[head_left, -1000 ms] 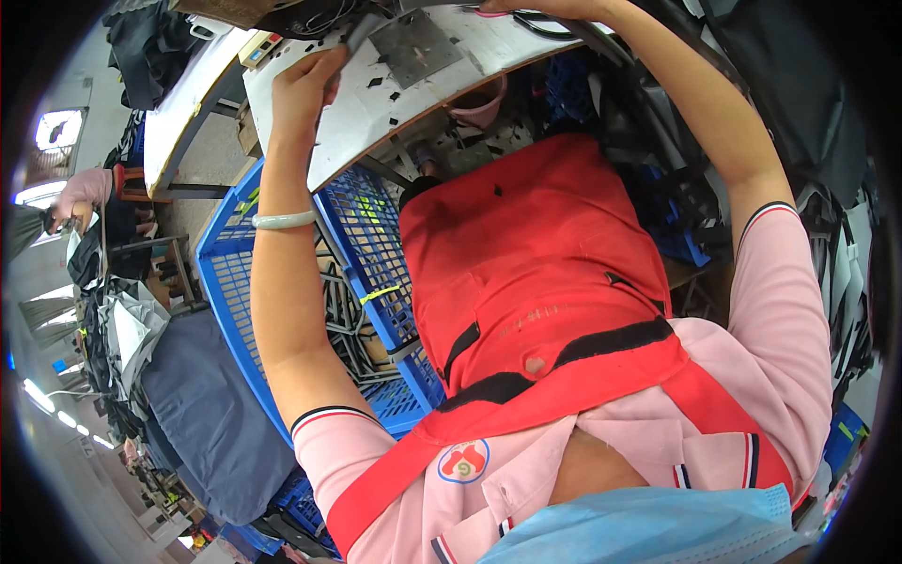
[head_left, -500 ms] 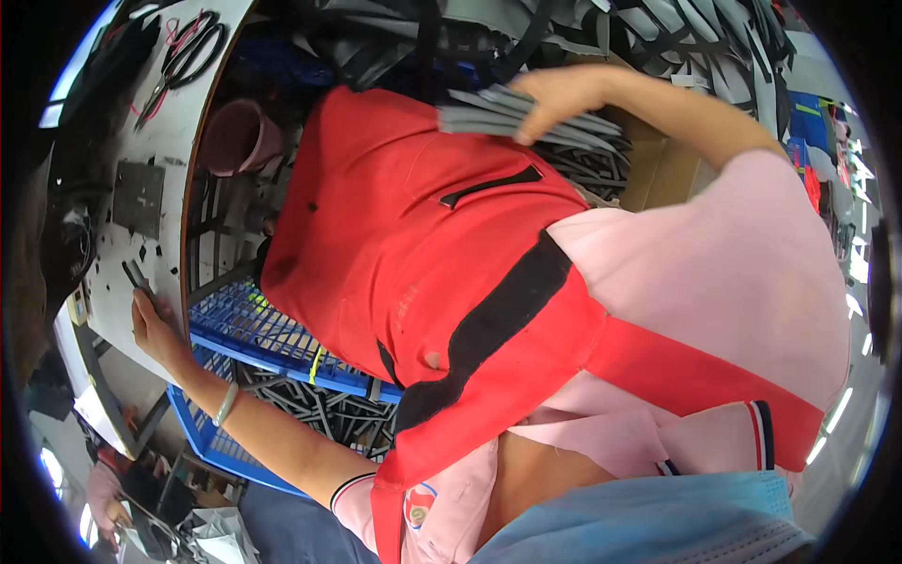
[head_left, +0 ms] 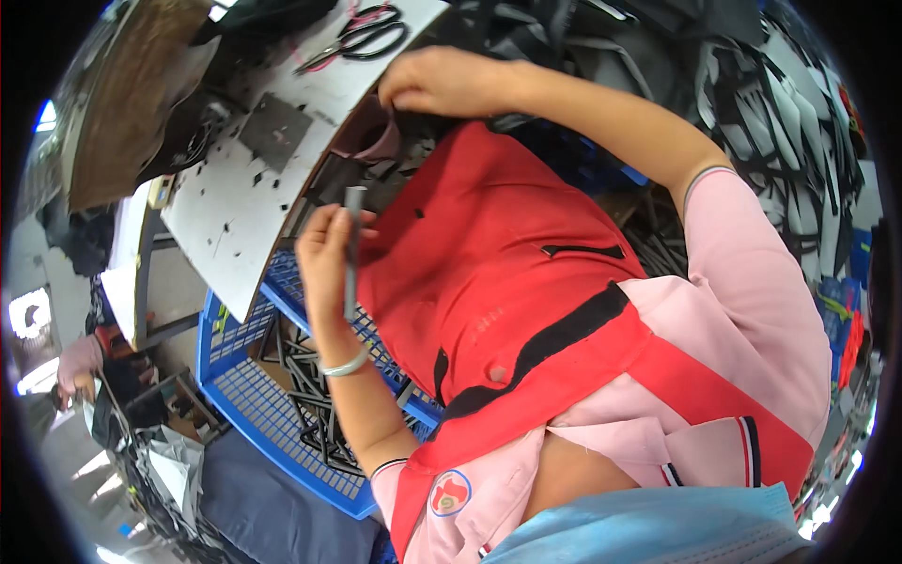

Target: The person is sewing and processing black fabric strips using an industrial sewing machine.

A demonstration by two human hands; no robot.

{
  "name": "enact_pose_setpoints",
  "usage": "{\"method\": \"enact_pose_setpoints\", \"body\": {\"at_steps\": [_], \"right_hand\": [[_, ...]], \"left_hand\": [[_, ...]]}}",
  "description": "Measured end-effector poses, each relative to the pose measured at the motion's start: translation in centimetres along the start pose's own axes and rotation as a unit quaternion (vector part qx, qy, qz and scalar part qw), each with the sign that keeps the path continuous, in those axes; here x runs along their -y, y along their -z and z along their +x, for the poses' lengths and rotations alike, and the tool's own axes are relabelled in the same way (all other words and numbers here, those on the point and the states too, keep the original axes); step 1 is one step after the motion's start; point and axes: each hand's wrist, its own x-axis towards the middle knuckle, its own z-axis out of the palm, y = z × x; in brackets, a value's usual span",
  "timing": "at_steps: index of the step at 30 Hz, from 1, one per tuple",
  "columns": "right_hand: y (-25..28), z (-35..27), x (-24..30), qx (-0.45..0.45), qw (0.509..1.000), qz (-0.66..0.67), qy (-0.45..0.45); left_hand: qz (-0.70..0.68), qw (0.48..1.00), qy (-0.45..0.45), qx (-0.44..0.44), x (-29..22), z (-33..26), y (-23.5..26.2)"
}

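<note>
Upright between the thumb and fingers of my left hand (head_left: 324, 252) is a narrow grey strip (head_left: 352, 273), held just off the front edge of the white table (head_left: 221, 211). My right hand (head_left: 442, 83) is bent over the rim of a pink bucket (head_left: 379, 143) beside the table edge. Its fingers are curled closed, and anything in them is hidden. Black-handled scissors (head_left: 371, 39) with pink string lie on the table close to that hand. A dark flat plate (head_left: 274, 130) also lies there, among small black scraps.
Below my left forearm stands a blue plastic basket (head_left: 254, 385) holding many dark strips. Grey and black material pieces (head_left: 770, 132) are heaped at the far right. A dark blue cushion (head_left: 272, 503) is at lower left. Another person (head_left: 80, 367) is farther off, at left.
My right hand has moved left to the pink bucket, and its bundle of grey strips no longer shows. My left hand has come away from the tabletop, raising a strip. The view has turned.
</note>
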Motion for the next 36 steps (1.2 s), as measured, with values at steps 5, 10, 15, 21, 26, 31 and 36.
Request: {"method": "enact_pose_setpoints", "body": {"at_steps": [5,10,15,21,26,31,36], "right_hand": [[0.9,9.3,-6.5,-0.023,0.964,-0.231,-0.127],[0.7,11.1,-10.1,0.054,0.927,-0.327,-0.173],[2.8,10.6,-8.1,0.078,0.978,-0.18,-0.072],[2.1,11.4,-5.3,0.205,0.933,-0.25,-0.154],[-2.4,3.7,2.3,0.161,0.969,0.151,-0.115],[-4.9,-1.5,8.0,0.218,0.94,0.173,-0.197],[-6.4,-2.5,7.0,0.228,0.947,0.132,-0.182]], "left_hand": [[-0.092,0.994,-0.011,-0.056,3.2,-2.7,-1.4],[-0.045,0.998,-0.003,-0.052,2.8,-3.6,0.4],[-0.088,0.992,-0.016,-0.086,2.2,-2.8,0.7],[-0.091,0.989,-0.039,-0.112,2.6,-2.2,0.3],[-0.09,0.98,-0.075,-0.159,1.9,-2.9,1.3],[-0.082,0.974,-0.074,-0.198,1.6,-2.5,1.5],[-0.066,0.973,-0.093,-0.203,2.1,-2.1,0.4]]}}
